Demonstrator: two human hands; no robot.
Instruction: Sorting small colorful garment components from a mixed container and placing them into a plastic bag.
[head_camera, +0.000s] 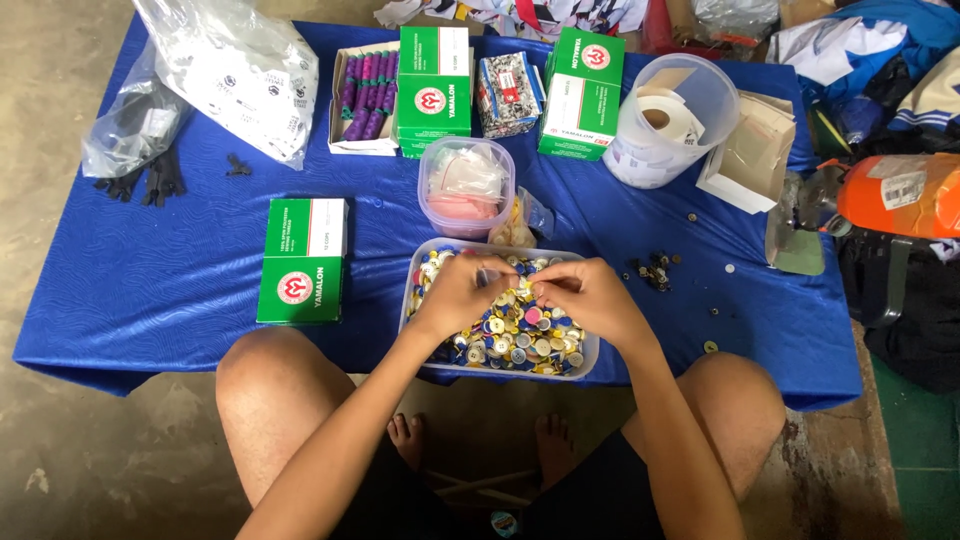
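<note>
knees at 6 o'clock, tub of mixed buttons (500, 335) on table (150, 270) just above. left hand (458, 293) and right hand (590, 295) meet over it, fingers pinched narrow on something small, can't tell what. tub looks full; few loose buttons (655, 270) at 3 o'clock, so sorting seems early.

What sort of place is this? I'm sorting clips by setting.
Probably a small home sewing or tailoring workspace: a clear plastic tub of mixed buttons, green-and-white cardboard thread boxes on a low blue-covered table, black zippers.
</note>
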